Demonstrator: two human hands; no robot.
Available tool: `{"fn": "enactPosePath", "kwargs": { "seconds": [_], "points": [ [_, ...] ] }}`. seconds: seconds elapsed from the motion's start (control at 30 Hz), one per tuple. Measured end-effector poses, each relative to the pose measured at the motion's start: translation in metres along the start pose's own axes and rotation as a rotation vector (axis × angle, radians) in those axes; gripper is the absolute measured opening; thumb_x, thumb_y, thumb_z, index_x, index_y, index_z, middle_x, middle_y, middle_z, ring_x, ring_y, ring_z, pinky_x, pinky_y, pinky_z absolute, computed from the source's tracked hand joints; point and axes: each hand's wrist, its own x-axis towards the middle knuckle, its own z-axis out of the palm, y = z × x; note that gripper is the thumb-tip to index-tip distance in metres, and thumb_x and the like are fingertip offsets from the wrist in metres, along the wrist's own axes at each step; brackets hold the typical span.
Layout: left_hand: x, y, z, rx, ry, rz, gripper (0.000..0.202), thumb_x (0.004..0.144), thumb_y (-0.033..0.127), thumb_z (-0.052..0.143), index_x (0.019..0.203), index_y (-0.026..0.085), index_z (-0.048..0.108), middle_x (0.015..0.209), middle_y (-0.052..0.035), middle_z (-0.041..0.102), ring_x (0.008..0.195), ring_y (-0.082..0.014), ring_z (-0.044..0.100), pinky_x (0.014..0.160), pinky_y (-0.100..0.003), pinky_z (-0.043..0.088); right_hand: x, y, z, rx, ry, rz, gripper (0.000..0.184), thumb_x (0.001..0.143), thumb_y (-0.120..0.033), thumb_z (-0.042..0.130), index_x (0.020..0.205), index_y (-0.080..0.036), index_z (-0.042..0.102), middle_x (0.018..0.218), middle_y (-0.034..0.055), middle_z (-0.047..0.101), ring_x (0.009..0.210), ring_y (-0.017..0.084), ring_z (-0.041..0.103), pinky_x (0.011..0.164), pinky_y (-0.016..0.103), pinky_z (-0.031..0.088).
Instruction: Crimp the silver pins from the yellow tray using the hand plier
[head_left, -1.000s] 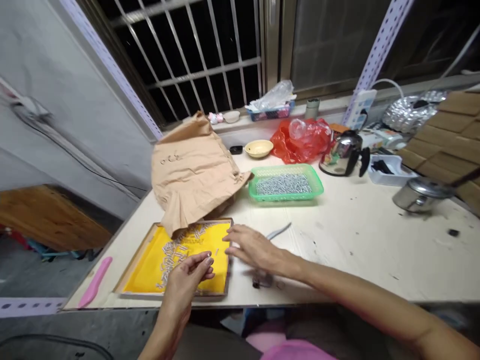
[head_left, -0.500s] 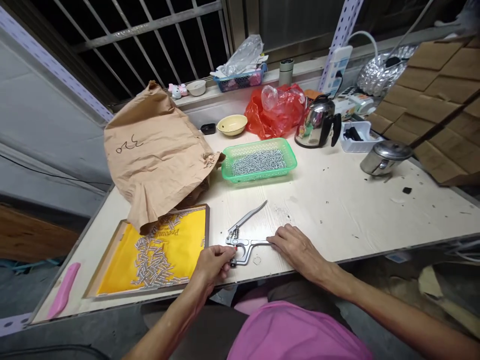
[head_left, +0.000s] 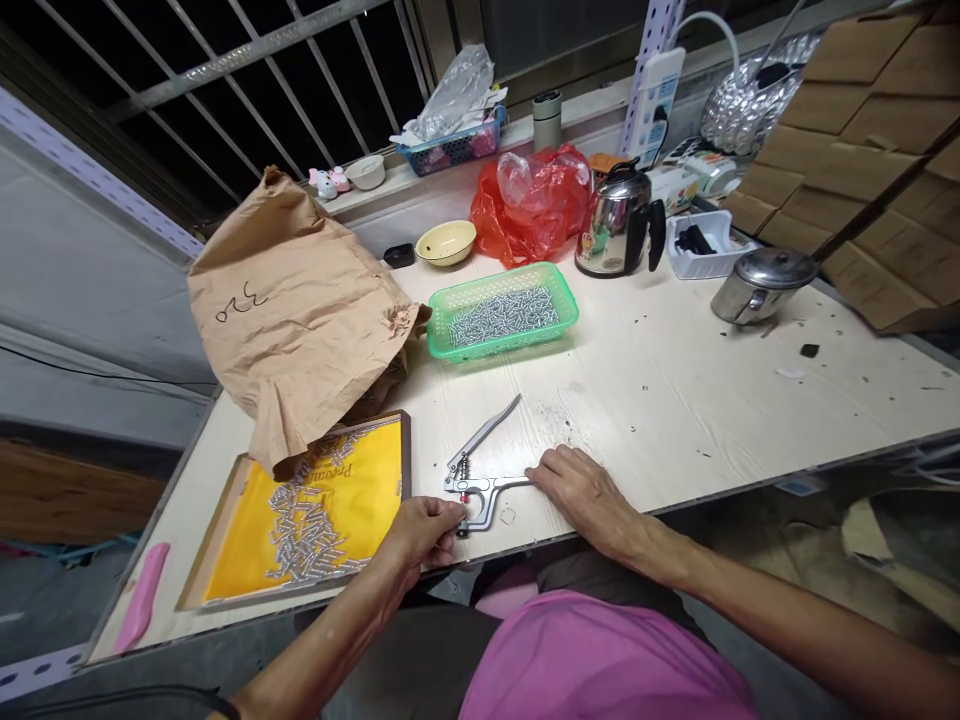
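Silver snap-fastener pliers [head_left: 491, 490] lie on the table near its front edge, the upper lever raised and a spring and a small red part at the jaw. My left hand [head_left: 421, 535] is closed in a pinch at the jaw end; whatever is between thumb and finger is hidden. My right hand [head_left: 581, 495] grips the tip of the lower handle, palm down. Left of the pliers, small silver metal tubes [head_left: 307, 530] lie heaped on a yellow sheet in a shallow tray [head_left: 406, 455]. More small metal pieces [head_left: 506, 315] fill a green basket [head_left: 442, 350].
A big brown paper bag [head_left: 300, 300] leans over the tray's back edge. A pink-handled object [head_left: 142, 600] lies at the left corner. Behind stand a yellow bowl [head_left: 446, 243], red plastic bag [head_left: 525, 220], kettle [head_left: 611, 235] and lidded metal cup [head_left: 761, 290]. Cardboard [head_left: 862, 150] rises at right.
The view has shifted a little, so the objects at the back appear further left. Both hands stay at the pliers in nearly the same pose.
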Motion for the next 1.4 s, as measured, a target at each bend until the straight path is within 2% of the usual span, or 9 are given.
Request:
{"fn": "enactPosePath", "kwargs": {
  "seconds": [0.47,0.53,0.6,0.7,0.77,0.83,1.07,1.27,1.4],
  "points": [
    [0.005,0.022,-0.009,0.366,-0.180,0.041,0.045,0.050,0.054,0.072,0.047,0.018,0.045,0.036,0.0066,0.044,0.031,-0.0074,0.042,0.037,-0.020,0.033,-0.002,-0.001,0.004,-0.002,-0.008,0.002,0.021,0.088,-0.005,0.045,0.092,-0.019,0.059,0.085,0.0045,0.056,0.079,0.019,0.048,0.071,0.031,0.035],
    [0.004,0.020,-0.008,0.352,-0.179,0.027,0.045,0.050,0.055,0.072,0.048,0.018,0.046,0.036,0.0064,0.044,0.031,-0.0072,0.041,0.037,-0.020,0.033,0.001,0.001,0.000,0.007,-0.034,0.008,0.015,0.088,-0.009,0.048,0.089,-0.019,0.059,0.086,0.0048,0.057,0.081,0.019,0.049,0.072,0.032,0.037],
    [0.004,0.019,-0.008,0.340,-0.176,0.026,0.046,0.049,0.056,0.072,0.049,0.017,0.047,0.035,0.0065,0.044,0.031,-0.0066,0.040,0.037,-0.020,0.032,0.008,0.006,-0.007,0.033,-0.065,-0.011,0.008,0.086,-0.021,0.057,0.094,-0.019,0.060,0.102,0.0081,0.058,0.095,0.022,0.050,0.079,0.035,0.039],
    [0.005,0.016,-0.008,0.331,-0.178,0.045,0.047,0.047,0.058,0.072,0.050,0.017,0.049,0.035,0.0066,0.044,0.031,-0.0063,0.039,0.037,-0.020,0.033,0.029,0.018,-0.018,0.054,-0.112,-0.089,0.060,0.070,-0.042,0.074,0.121,-0.018,0.051,0.141,0.0156,0.036,0.128,0.031,0.031,0.098,0.047,0.031],
    [0.006,0.015,-0.008,0.329,-0.175,0.050,0.048,0.046,0.059,0.072,0.050,0.017,0.048,0.035,0.0064,0.045,0.031,-0.0065,0.039,0.036,-0.020,0.033,0.045,0.025,-0.020,0.055,-0.174,-0.144,0.090,0.059,-0.048,0.080,0.133,-0.016,0.040,0.147,0.0186,0.024,0.135,0.035,0.017,0.104,0.054,0.020],
    [0.007,0.015,-0.008,0.320,-0.164,0.043,0.049,0.044,0.059,0.073,0.051,0.018,0.048,0.034,0.0065,0.045,0.031,-0.0069,0.040,0.036,-0.019,0.032,0.061,0.030,-0.018,0.060,-0.255,-0.191,0.101,0.052,-0.050,0.081,0.135,-0.014,0.038,0.145,0.0208,0.029,0.135,0.038,0.016,0.106,0.056,0.015],
    [0.009,0.013,-0.010,0.311,-0.175,0.032,0.048,0.046,0.056,0.075,0.052,0.017,0.049,0.035,0.0061,0.046,0.030,-0.0072,0.040,0.036,-0.020,0.031,0.088,0.028,-0.016,-0.021,-0.288,-0.256,0.091,0.050,-0.057,0.077,0.123,-0.010,0.049,0.114,0.0158,0.054,0.105,0.032,0.046,0.098,0.054,0.029],
    [0.011,0.013,-0.010,0.291,-0.167,0.007,0.050,0.043,0.058,0.075,0.053,0.017,0.048,0.035,0.0060,0.045,0.030,-0.0073,0.040,0.035,-0.019,0.027,0.091,0.021,-0.025,-0.066,-0.307,-0.272,0.074,0.048,-0.053,0.082,0.103,-0.008,0.059,0.100,0.0134,0.055,0.091,0.027,0.046,0.082,0.040,0.041],
    [0.009,0.010,-0.011,0.292,-0.172,0.014,0.049,0.046,0.059,0.073,0.055,0.017,0.050,0.037,0.0067,0.045,0.032,-0.0080,0.041,0.037,-0.020,0.029,0.085,0.020,-0.026,-0.050,-0.356,-0.239,0.055,0.059,-0.044,0.080,0.098,-0.010,0.061,0.098,0.0126,0.054,0.091,0.026,0.045,0.074,0.035,0.043]
  ]
}}
